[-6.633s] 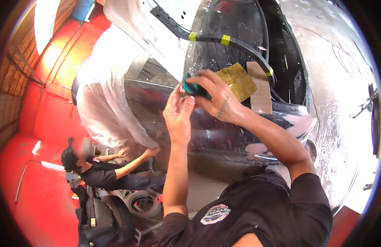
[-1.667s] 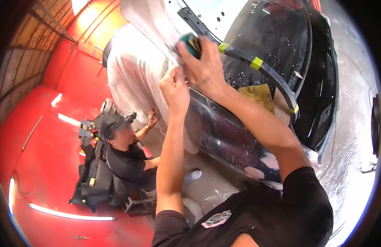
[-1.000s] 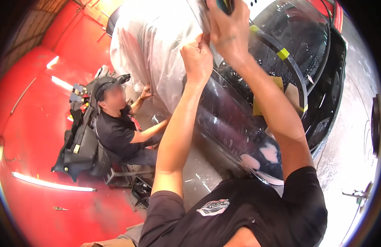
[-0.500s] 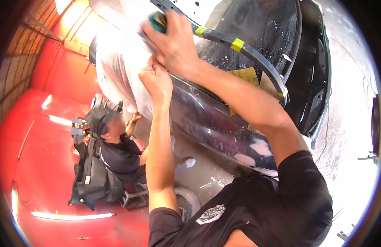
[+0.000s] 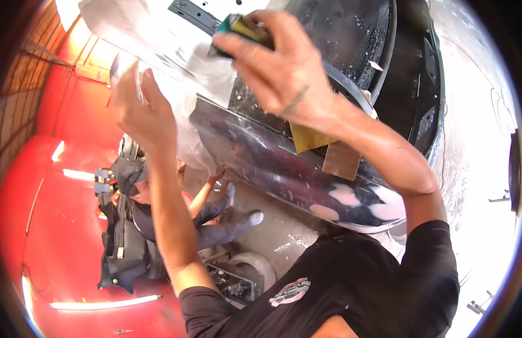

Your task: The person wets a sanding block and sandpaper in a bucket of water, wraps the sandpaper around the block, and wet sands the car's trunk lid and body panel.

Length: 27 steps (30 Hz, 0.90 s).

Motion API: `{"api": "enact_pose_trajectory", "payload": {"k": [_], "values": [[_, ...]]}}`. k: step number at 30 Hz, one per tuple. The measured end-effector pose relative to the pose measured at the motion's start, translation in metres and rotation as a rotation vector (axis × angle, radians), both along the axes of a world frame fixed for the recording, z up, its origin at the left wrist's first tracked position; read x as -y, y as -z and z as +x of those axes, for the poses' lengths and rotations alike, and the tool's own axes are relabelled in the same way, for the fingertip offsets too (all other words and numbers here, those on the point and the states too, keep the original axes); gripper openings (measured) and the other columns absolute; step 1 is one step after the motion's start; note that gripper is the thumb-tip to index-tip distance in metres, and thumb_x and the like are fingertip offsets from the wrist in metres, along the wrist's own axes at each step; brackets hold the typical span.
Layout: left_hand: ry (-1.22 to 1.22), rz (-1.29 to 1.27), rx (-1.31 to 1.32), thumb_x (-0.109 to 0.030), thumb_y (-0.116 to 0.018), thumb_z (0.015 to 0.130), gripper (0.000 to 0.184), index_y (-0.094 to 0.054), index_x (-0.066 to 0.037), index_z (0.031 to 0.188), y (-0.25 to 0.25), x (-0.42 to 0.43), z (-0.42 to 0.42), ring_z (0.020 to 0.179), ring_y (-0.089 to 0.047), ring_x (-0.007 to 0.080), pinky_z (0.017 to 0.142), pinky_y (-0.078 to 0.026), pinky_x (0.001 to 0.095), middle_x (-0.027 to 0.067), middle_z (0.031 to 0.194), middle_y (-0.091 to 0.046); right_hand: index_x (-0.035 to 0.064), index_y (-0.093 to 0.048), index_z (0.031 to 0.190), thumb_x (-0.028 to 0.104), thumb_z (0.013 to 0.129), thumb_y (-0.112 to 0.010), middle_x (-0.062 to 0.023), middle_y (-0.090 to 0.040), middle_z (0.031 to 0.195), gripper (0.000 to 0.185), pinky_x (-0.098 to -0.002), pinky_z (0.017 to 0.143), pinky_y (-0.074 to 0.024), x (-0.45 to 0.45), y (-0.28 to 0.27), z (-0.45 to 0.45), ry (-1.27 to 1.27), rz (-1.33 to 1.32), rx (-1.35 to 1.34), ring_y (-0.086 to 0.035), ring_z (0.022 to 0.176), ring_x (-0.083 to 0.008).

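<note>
My right hand [image 5: 292,70] is closed around a small green, black and yellowish object [image 5: 242,29], which may be a roll or a block, above the car. My left hand [image 5: 148,115] is raised to the left, beside whitish translucent plastic sheeting [image 5: 193,132]. Its fingers are smeared by motion, so I cannot make out whether it holds anything. Below my right hand lies the dark car body [image 5: 261,152] with pinkish patches. A yellow sheet [image 5: 307,138] and a brown cardboard piece [image 5: 341,160] rest on it.
Another person in a dark cap [image 5: 128,174] sits low at the left, behind my left forearm, near a black padded thing [image 5: 125,248]. A wheel-like ring [image 5: 258,267] lies on the floor. A dark perforated strip [image 5: 193,16] is at the top.
My hands, close together before, are now apart: the left has moved left, the right slightly right with the green object. The view has shifted, and the other person's legs are now more visible.
</note>
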<state>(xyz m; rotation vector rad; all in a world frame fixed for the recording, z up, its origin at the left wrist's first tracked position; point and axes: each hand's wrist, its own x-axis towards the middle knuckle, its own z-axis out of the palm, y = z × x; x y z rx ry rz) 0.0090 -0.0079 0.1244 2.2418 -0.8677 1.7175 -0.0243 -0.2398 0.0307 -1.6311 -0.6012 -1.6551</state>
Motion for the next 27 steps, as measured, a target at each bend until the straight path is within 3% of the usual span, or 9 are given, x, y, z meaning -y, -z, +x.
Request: {"api": "enact_pose_trajectory", "payload": {"k": [2,5,7,13,16,19,21,23,27], "values": [[-0.151,0.359,0.176,-0.017,-0.062,0.106,0.034,-0.070,-0.008,0.137,-0.035,0.025,-0.005,0.137,-0.058,0.0324,0.109,-0.051,0.0476,0.0188,0.151,-0.058,0.0105,-0.076,0.120,0.011,0.085,-0.074,-0.0212,-0.062,0.112,0.035,-0.0492,0.083,-0.0551,0.021,0.003,0.004,-0.086,0.070,0.011,-0.064,0.098,-0.0405],[-0.576,0.879,0.299,-0.029,-0.060,0.106,0.048,-0.060,-0.005,0.147,-0.060,0.023,0.025,0.153,-0.039,0.0356,0.119,-0.036,0.0592,0.0174,0.164,-0.044,0.0008,-0.070,0.128,0.010,0.088,-0.074,-0.0268,-0.060,0.113,0.041,-0.0493,0.086,-0.0538,0.035,0.016,0.001,-0.143,0.116,-0.111,-0.063,0.101,-0.0437],[-0.657,0.900,0.246,-0.034,-0.057,0.106,0.054,-0.054,-0.005,0.152,-0.052,0.015,0.030,0.156,-0.035,0.0347,0.121,-0.031,0.0630,0.0144,0.167,-0.040,-0.0069,-0.066,0.130,0.007,0.089,-0.073,-0.0298,-0.059,0.112,0.043,-0.0472,0.086,-0.0544,0.039,0.014,-0.001,-0.146,0.080,-0.158,-0.063,0.099,-0.0439],[-0.733,1.054,-0.053,-0.041,-0.056,0.105,0.070,-0.040,-0.003,0.162,0.060,-0.003,0.005,0.162,-0.023,0.0320,0.130,-0.009,0.0604,0.0135,0.174,-0.029,-0.0049,-0.068,0.129,0.003,0.088,-0.071,-0.0298,-0.059,0.113,0.041,-0.0486,0.087,-0.0540,0.043,0.014,-0.010,-0.318,0.163,-0.341,-0.062,0.101,-0.0456],[-0.478,0.969,-0.281,-0.035,-0.057,0.104,0.065,-0.045,-0.004,0.159,0.081,-0.005,-0.008,0.162,-0.023,0.0315,0.130,-0.010,0.0628,0.0105,0.174,-0.029,0.0059,-0.075,0.122,0.016,0.088,-0.074,-0.0223,-0.064,0.111,0.035,-0.0485,0.084,-0.0553,0.032,0.020,0.003,-0.179,0.151,-0.198,-0.065,0.099,-0.0414],[-0.499,1.027,-0.143,-0.031,-0.059,0.102,0.062,-0.047,-0.005,0.158,0.043,-0.011,0.002,0.161,-0.026,0.0309,0.129,-0.012,0.0644,0.0069,0.173,-0.032,0.0049,-0.075,0.121,0.017,0.088,-0.074,-0.0217,-0.064,0.108,0.036,-0.0479,0.085,-0.0554,0.032,0.022,0.003,-0.138,0.143,-0.201,-0.065,0.098,-0.0403],[-0.717,1.126,0.144,-0.026,-0.059,0.104,0.056,-0.049,-0.009,0.157,-0.014,-0.009,0.008,0.158,-0.033,0.0288,0.127,-0.020,0.0651,0.0045,0.170,-0.039,0.0056,-0.074,0.121,0.018,0.087,-0.074,-0.0206,-0.064,0.108,0.036,-0.0475,0.084,-0.0557,0.030,0.025,0.005,-0.106,0.148,-0.175,-0.065,0.097,-0.0396],[-0.729,1.003,0.176,-0.026,-0.059,0.104,0.055,-0.049,-0.010,0.156,-0.049,0.007,0.009,0.157,-0.035,0.0307,0.126,-0.022,0.0642,0.0050,0.169,-0.041,0.0056,-0.074,0.122,0.019,0.088,-0.074,-0.0205,-0.064,0.107,0.037,-0.0479,0.083,-0.0560,0.031,0.024,0.005,-0.115,0.144,-0.184,-0.065,0.097,-0.0393],[-0.626,0.932,0.139,-0.028,-0.061,0.104,0.055,-0.050,-0.007,0.154,-0.025,0.003,0.018,0.155,-0.038,0.0333,0.126,-0.024,0.0629,0.0093,0.167,-0.043,0.0058,-0.074,0.121,0.020,0.087,-0.073,-0.0199,-0.063,0.104,0.037,-0.0485,0.080,-0.0563,0.027,0.028,0.009,-0.124,0.179,-0.124,-0.065,0.093,-0.0385]]}}
